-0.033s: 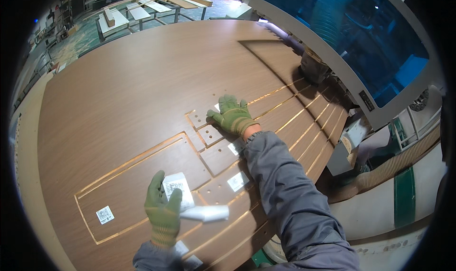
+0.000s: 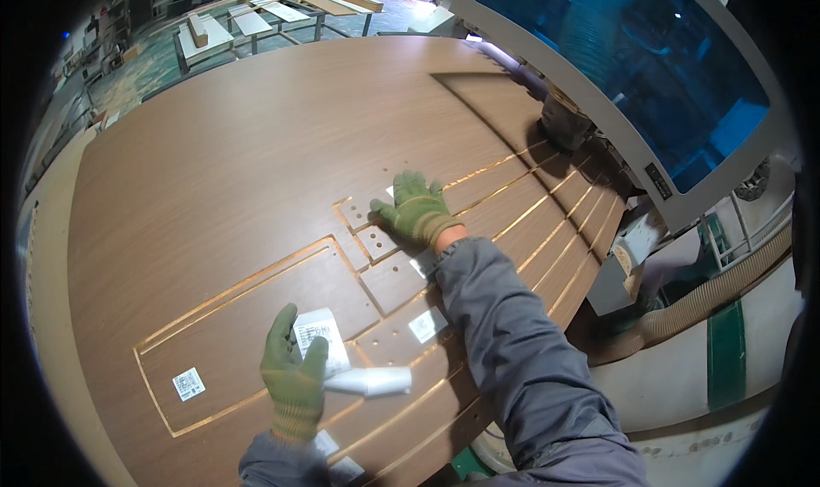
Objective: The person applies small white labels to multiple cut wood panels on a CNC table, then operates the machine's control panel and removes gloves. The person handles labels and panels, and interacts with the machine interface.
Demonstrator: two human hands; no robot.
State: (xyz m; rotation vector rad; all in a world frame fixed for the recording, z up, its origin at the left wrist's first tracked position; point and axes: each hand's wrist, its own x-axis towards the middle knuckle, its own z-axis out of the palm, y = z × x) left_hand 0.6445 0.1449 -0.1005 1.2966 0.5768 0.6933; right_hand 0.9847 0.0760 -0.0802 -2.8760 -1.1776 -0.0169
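A large brown wood-grain board (image 2: 222,162) with routed grooves and drilled holes lies under both hands. In a green knit glove, my left hand (image 2: 295,376) grips a strip of white printed labels (image 2: 321,343), between thumb and fingers. The strip's rolled tail (image 2: 369,383) extends right, above the board. My right hand (image 2: 416,208), gloved the same way, rests flat on the board with fingers spread. A white label's edge (image 2: 390,191) peeks out beside its fingers. Other labels stick to cut panels: one at lower left (image 2: 189,384), one near the middle (image 2: 428,325).
At right stands a machine hood (image 2: 628,68) with a blue window, its cutting head (image 2: 565,121) low over the board. A ribbed hose (image 2: 717,286) curves below it. Sawhorse-like racks with boards (image 2: 256,21) stand beyond the far left edge.
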